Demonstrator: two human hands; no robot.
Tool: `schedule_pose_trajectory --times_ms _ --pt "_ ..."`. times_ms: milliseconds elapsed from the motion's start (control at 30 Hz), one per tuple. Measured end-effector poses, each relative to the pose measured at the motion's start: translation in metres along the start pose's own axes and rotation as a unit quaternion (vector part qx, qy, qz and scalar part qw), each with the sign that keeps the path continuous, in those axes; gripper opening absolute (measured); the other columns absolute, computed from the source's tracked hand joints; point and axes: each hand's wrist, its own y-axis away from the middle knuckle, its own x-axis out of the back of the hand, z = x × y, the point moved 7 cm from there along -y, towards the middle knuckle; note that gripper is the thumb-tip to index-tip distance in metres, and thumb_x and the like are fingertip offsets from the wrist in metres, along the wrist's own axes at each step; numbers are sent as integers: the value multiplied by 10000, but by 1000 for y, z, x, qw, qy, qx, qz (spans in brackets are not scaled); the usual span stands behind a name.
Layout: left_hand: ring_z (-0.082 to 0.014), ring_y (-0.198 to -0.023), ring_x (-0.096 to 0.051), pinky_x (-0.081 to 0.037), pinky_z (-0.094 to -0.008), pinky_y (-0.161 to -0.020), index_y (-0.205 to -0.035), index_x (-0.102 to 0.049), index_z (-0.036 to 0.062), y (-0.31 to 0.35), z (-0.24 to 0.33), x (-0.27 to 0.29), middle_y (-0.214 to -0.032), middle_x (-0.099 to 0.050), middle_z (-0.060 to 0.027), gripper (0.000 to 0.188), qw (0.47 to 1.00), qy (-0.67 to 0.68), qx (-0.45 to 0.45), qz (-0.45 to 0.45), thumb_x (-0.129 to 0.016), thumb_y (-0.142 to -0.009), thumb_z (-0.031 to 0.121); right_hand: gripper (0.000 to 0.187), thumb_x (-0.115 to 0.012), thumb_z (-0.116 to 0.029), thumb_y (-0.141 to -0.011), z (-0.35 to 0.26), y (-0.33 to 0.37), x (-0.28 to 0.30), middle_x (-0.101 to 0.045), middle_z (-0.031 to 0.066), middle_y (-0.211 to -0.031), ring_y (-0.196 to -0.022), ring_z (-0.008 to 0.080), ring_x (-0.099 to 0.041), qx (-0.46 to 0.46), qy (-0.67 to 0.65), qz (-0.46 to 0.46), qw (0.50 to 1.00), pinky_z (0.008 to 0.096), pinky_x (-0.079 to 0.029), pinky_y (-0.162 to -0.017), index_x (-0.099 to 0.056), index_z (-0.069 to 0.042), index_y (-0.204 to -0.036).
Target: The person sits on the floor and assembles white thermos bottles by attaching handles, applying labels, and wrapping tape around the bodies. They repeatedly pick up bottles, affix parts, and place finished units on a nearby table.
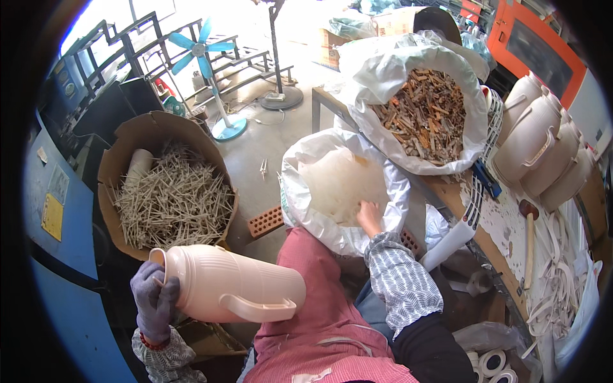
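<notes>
My left hand, in a grey knitted glove, grips the rim end of a pale pink plastic thermos jug shell. The shell lies on its side above my lap, its handle toward me and its other end to the right. Bare and curled, my right hand reaches into a white woven sack between my knees. Whitish, translucent contents fill that sack; I cannot make out single pieces. The fingertips touch the contents at the near right, and what they pinch is hidden.
Left stands a cardboard box of thin beige plastic sticks. A sack of brown strips sits on the right-hand bench, near more jug shells, a mallet and pale straps. Beyond are a blue fan and a brick.
</notes>
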Motion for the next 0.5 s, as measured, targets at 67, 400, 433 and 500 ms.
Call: schedule_pose_trajectory --times_ms 67,400,433,500 --pt "-200 -608 -480 -375 -337 -575 -663 -529 14 4 -7 7 -640 -515 -58 261 999 -28 -28 23 -631 -871 135 231 -535 -140 -848 12 2 -20 -690 197 -1004 -1010 405 -619 -20 23 -90 995 461 -486 -881 -710 -24 -946" --pt "-302 -973 -641 -565 -377 -796 -1097 -554 102 -70 3 22 -1088 -595 -101 377 874 -391 -188 220 -763 -783 105 172 -569 -173 -881 14 4 44 -689 181 -900 -831 238 -676 -43 -227 -69 970 381 -505 -727 -659 -26 -873" --pt "-307 -1020 -634 -578 -396 -810 -1095 -565 116 -74 13 14 -1092 -600 -87 385 859 -418 -216 204 -776 -773 104 179 -593 -189 -885 19 7 53 -689 168 -863 -783 196 -679 -66 -285 -86 952 353 -502 -691 -655 -22 -870" --pt "-301 -1023 -634 -570 -403 -775 -1145 -564 104 -79 36 11 -1116 -602 -118 452 839 -395 -276 252 -783 -756 34 193 -637 -216 -898 20 16 84 -649 105 -853 -771 120 -618 -55 -323 -66 942 279 -456 -659 -665 -27 -868"
